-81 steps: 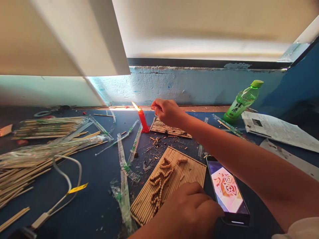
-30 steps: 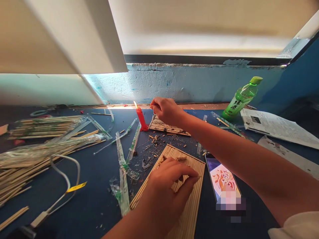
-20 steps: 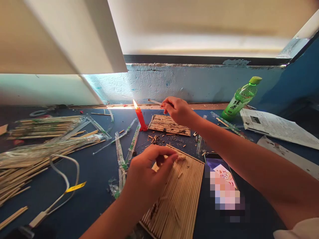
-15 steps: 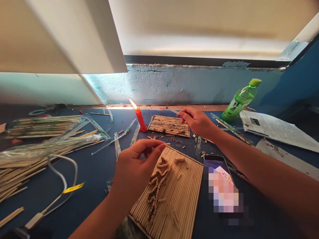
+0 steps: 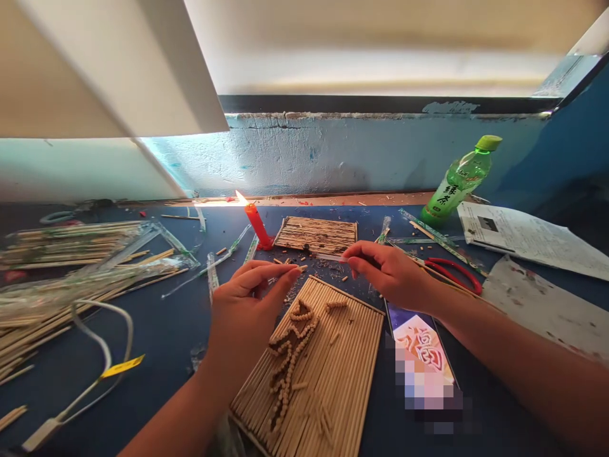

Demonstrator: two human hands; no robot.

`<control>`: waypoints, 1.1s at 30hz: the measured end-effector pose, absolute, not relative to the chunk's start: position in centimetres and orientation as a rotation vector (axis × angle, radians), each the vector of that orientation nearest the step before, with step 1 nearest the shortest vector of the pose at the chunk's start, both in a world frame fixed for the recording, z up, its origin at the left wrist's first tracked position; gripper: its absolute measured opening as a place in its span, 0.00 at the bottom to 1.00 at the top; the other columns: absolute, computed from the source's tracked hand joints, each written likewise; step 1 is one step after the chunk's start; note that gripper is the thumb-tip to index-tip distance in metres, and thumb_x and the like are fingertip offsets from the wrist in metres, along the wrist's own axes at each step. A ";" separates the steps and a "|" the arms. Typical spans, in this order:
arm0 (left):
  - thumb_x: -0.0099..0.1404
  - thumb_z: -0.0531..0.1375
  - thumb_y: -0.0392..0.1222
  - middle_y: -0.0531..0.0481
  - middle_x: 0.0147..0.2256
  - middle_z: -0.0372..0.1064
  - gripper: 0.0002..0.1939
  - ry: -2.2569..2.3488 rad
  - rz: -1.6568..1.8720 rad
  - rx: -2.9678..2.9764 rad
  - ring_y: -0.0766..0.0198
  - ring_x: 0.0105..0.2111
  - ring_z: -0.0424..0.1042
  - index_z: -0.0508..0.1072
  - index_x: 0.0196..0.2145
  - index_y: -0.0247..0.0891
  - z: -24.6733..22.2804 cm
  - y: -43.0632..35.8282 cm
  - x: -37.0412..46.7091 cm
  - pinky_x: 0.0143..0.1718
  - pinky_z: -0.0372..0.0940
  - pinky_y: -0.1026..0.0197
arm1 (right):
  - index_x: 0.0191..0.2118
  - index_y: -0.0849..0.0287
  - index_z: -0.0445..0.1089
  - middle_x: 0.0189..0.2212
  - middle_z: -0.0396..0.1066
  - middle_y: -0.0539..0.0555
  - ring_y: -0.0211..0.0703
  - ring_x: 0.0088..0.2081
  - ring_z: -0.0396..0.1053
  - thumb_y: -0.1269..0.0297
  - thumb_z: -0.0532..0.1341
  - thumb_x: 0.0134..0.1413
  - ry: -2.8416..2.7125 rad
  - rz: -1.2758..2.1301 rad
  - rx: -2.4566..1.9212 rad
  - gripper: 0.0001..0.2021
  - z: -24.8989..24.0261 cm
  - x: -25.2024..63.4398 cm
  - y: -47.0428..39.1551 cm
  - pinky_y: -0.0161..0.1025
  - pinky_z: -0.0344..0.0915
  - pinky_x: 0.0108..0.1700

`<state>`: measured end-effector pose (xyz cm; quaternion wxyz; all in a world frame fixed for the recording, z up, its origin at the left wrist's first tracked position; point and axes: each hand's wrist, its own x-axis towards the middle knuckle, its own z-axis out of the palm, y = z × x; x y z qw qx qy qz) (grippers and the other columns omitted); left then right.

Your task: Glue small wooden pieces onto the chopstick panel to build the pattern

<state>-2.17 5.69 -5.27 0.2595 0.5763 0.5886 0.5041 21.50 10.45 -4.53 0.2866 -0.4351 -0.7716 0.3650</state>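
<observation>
My left hand is closed in a pinch on a short piece of wooden stick, above the far left edge of a panel of bamboo sticks. Between the thumb and fingers of my right hand is a thin whitish stick, pointing left toward the other hand. A raised, winding pattern of short stick pieces stands on the panel's left half, with loose bits beside it. Behind the hands, a red candle burns beside a smaller, darkened stick panel.
Bundles of sticks, some in plastic wrap, and a white cable lie at left. A phone rests right of the panel. Red-handled pliers or scissors, papers and a green tea bottle are farther right.
My right hand has come down and nearer, bringing the whitish stick from above the small panel close to my left hand. The left pinch remains; the view has shifted slightly.
</observation>
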 end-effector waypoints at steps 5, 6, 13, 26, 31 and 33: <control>0.59 0.68 0.48 0.52 0.32 0.72 0.08 1.596 1.381 1.525 0.67 0.25 0.62 0.82 0.33 0.43 -5.2 5.8 -2.2 0.26 0.57 0.62 | 0.42 0.54 0.70 0.31 0.71 0.52 0.41 0.30 0.66 0.57 0.53 0.65 -2.113 0.967 -1.179 0.10 -4.3 21.2 10.1 0.39 0.61 0.33; 0.59 0.68 0.48 0.52 0.32 0.72 0.08 1.593 1.381 1.517 0.67 0.25 0.62 0.82 0.33 0.43 -5.2 5.8 -2.2 0.26 0.57 0.62 | 0.42 0.53 0.70 0.31 0.71 0.52 0.41 0.31 0.66 0.57 0.53 0.65 -2.122 0.960 -1.173 0.10 -4.3 21.2 10.0 0.39 0.62 0.33; 0.58 0.69 0.47 0.53 0.32 0.71 0.07 1.602 1.370 1.481 0.67 0.25 0.61 0.82 0.33 0.43 -5.2 5.7 -2.2 0.26 0.56 0.62 | 0.42 0.54 0.70 0.32 0.71 0.52 0.42 0.33 0.67 0.58 0.54 0.65 -2.124 0.973 -1.152 0.10 -4.6 21.1 10.0 0.39 0.63 0.36; 0.58 0.69 0.48 0.53 0.32 0.72 0.08 1.606 1.343 1.466 0.66 0.27 0.64 0.81 0.33 0.43 -5.2 5.5 -2.1 0.27 0.58 0.62 | 0.42 0.55 0.70 0.31 0.71 0.51 0.39 0.32 0.66 0.59 0.54 0.65 -2.128 1.014 -1.119 0.09 -4.7 21.0 9.8 0.37 0.62 0.34; 0.58 0.68 0.51 0.51 0.32 0.74 0.11 1.623 1.287 1.406 0.65 0.28 0.66 0.81 0.34 0.43 -5.1 5.5 -2.2 0.28 0.59 0.62 | 0.43 0.58 0.68 0.34 0.74 0.52 0.35 0.26 0.63 0.59 0.53 0.66 -1.946 1.167 -1.148 0.10 -4.9 20.9 10.1 0.35 0.59 0.28; 0.57 0.69 0.51 0.51 0.32 0.74 0.12 1.645 1.270 1.362 0.65 0.27 0.66 0.81 0.34 0.42 -5.0 5.6 -2.2 0.28 0.59 0.61 | 0.44 0.59 0.67 0.34 0.75 0.53 0.34 0.25 0.62 0.59 0.53 0.67 -1.877 1.229 -1.159 0.10 -4.9 20.9 10.2 0.35 0.59 0.27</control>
